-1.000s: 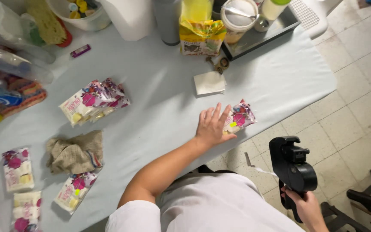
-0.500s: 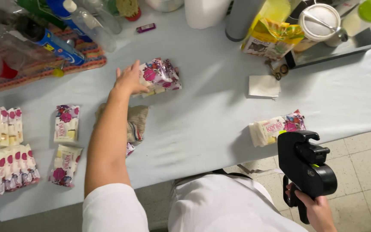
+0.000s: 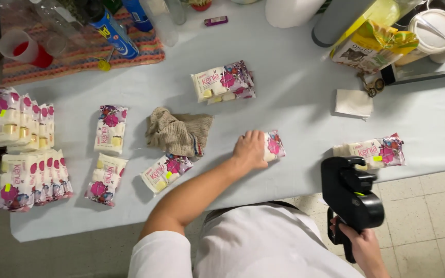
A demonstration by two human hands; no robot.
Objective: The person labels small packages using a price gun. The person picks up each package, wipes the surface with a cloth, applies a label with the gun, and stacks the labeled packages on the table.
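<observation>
The pale blue table runs the width of the view; its near edge crosses just in front of the person's body, and tiled floor shows at the near right. The widest bare stretch of cloth lies between the far packet stack and the folded napkin.

The left hand reaches forward from a bent elbow and lies palm-down, fingers spread, pressing flat on a small flowered packet near the table's near edge; it presses the packet without closing around it. Just left sit a crumpled beige cloth and another packet.

The right hand hangs below table level over the floor, clenched round the handle of a black labelling gun. A further packet lies just beyond the gun.

Most of the pressed packet is hidden under the palm, and the right hand's fingers are partly cut off by the bottom edge.
</observation>
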